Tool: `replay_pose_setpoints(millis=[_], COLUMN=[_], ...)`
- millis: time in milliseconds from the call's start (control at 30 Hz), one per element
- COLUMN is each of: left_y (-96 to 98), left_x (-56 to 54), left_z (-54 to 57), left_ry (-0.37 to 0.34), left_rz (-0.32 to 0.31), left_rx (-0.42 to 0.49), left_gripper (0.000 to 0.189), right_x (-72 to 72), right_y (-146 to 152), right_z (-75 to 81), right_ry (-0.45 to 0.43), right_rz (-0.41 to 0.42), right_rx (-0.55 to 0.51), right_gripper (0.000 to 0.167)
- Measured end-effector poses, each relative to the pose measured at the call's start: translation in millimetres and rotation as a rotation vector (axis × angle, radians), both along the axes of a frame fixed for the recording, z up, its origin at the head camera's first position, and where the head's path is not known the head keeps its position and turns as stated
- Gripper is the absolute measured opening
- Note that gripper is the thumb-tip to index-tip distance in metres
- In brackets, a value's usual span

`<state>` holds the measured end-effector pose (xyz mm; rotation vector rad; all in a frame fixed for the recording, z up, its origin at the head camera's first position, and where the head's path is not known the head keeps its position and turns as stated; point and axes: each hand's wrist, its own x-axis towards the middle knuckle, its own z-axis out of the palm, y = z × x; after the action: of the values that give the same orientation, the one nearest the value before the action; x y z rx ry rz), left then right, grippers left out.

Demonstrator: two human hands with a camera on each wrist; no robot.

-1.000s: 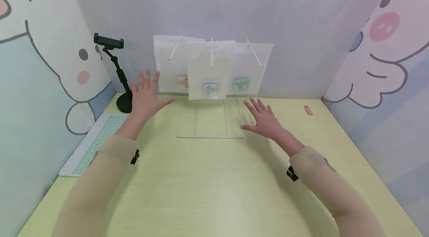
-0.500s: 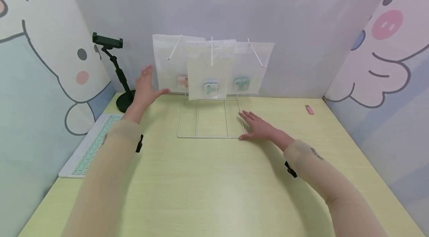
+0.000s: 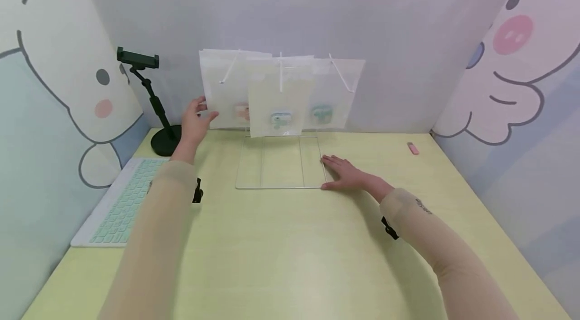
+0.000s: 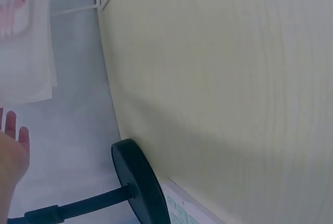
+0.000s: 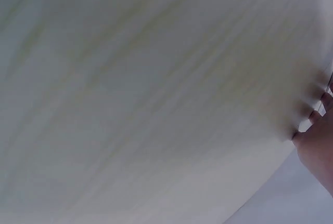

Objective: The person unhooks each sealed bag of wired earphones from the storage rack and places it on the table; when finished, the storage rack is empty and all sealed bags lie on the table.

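Several frosted translucent bags hang on the hooks of a white wire display rack: a left bag (image 3: 222,93) with a small pink item at its bottom, a middle bag (image 3: 272,98) with a blue item, and a right bag (image 3: 342,93) with a green one. My left hand (image 3: 195,121) is at the left bag's lower left edge, thumb overlapping its front. In the left wrist view its fingers (image 4: 10,125) are spread right by the bag's edge; the thumb is hidden. My right hand (image 3: 346,175) rests at the right side of the rack's base (image 3: 281,188), fingers extended.
A black phone stand (image 3: 165,140) stands at the back left, close to my left hand. In front of it lies a white keyboard (image 3: 122,204) with mint keys, partly under my left sleeve. A small pink object (image 3: 413,148) lies at the back right. Walls enclose the table (image 3: 281,249).
My left hand has closed in on the left bag's edge and its fingers have bent. My right hand has come down and left onto the rack's base. The view has shifted slightly.
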<state>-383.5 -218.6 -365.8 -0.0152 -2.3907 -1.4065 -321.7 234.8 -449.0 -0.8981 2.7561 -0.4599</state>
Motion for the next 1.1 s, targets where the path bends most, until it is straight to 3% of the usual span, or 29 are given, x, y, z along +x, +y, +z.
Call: replay_pose_setpoints(millis=[200,367,500,667,767,933,1100], left_y=[4.7,3.9,2.0,-0.7,-2.3,-4.4,-6.7], left_x=[2.5,5.4,10.5,23.1,31.4,42.1,55.8], left_z=[-5.9,-11.0,-10.4,-3.6,2.6,11.8,21.7], left_ry=[0.122,0.191,0.204,0.184,0.209,0.3,0.439], left_rz=[0.083,0.104,0.115,0.153,0.177,0.198,0.184], left_rx=[0.057,0.107,0.118,0.109,0.089,0.041,0.001], left_gripper=[0.03,0.029,0.032,0.039,0.04,0.038,0.031], right_x=[0.7,1.1,1.8,2.8,2.7,1.9,2.0], right_y=[-1.7,-2.4,-2.2,-3.0,-3.6,-3.0,-2.2], right_z=[-0.6,0.0,0.7,3.6,5.9,6.1,2.9], right_ry=[0.005,0.001,0.008,0.01,0.002,-0.007,-0.02], right_rz=[-0.006,-0.009,-0.007,-0.009,-0.015,-0.024,-0.026], right_rx=[0.019,0.012,0.016,0.006,-0.003,-0.015,-0.012], right_gripper=[0.094,0.093,0.094,0.093,0.092,0.093,0.094])
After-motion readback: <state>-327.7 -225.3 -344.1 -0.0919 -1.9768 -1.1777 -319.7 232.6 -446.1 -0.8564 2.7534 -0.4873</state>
